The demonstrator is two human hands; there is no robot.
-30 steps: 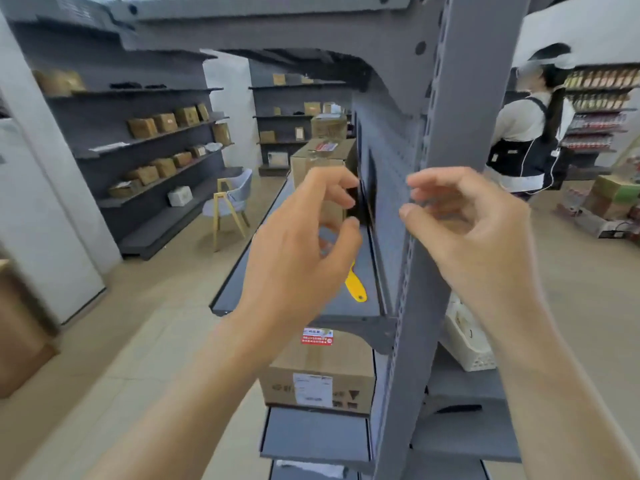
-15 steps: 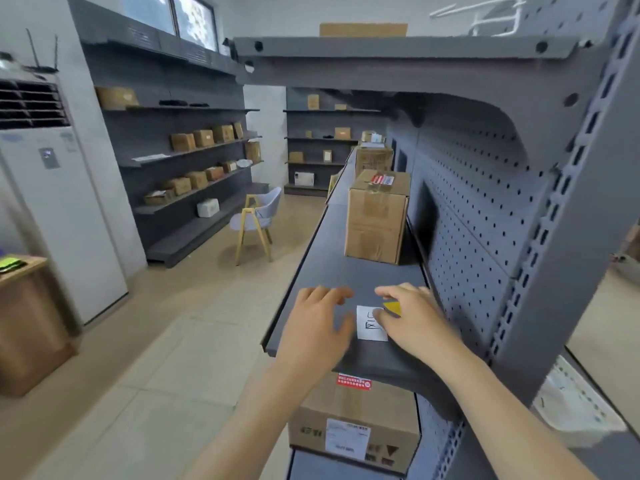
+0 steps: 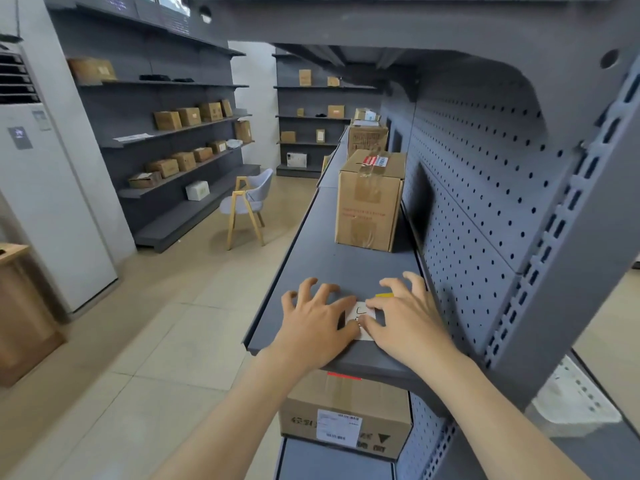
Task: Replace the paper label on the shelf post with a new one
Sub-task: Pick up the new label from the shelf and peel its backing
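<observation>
A white paper label (image 3: 360,315) with black pen marks lies flat on the grey shelf (image 3: 332,268), near its front end. My left hand (image 3: 315,323) rests on the label's left side with fingers spread. My right hand (image 3: 405,317) presses fingertips and thumb on its right side. A yellow object (image 3: 384,295) peeks out just behind my right fingers. The grey slotted shelf post (image 3: 554,271) rises at the right, beside the pegboard back panel (image 3: 485,202). I see no label on the post.
A tall cardboard box (image 3: 367,202) stands further back on the same shelf, with more boxes behind it. Another box (image 3: 346,414) sits on the shelf below. A chair (image 3: 247,206) stands in the aisle, with wall shelves of boxes and a white cabinet at left.
My hands have come down from the post to the shelf, where a paper label now lies under them. Over the last half second they pressed closer onto it.
</observation>
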